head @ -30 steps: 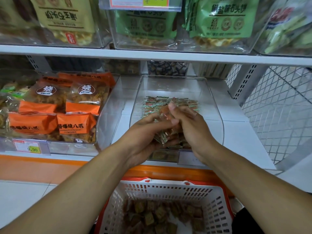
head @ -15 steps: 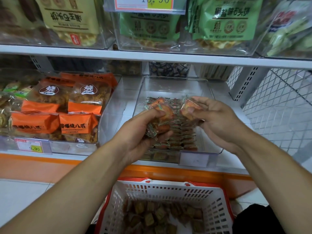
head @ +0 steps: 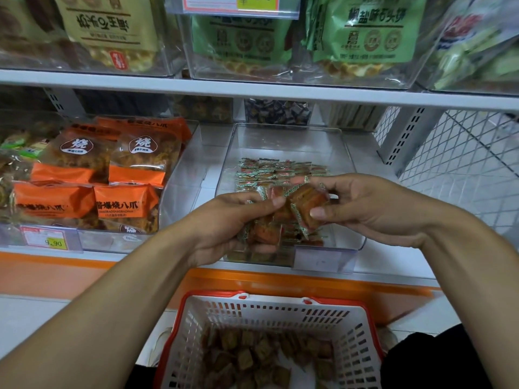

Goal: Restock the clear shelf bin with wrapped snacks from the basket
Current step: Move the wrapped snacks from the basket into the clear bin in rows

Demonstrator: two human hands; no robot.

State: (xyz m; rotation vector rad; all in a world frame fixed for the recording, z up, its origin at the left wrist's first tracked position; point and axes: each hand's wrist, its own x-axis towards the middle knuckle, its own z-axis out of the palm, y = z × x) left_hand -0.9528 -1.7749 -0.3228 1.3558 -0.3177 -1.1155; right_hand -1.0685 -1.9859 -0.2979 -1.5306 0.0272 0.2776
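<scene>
Snacks (head: 283, 217) between both hands' fingers (head: 323, 212)

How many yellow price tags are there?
2: one price tag on the top shelf edge, another on the orange snack bin at left. Others may be hidden.

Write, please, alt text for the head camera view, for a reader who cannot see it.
Two hands hold wrapped snacks over a clear shelf bin: the left hand grips a bunch, the right hand pinches one snack. Below stands a white basket with more snacks.
</scene>
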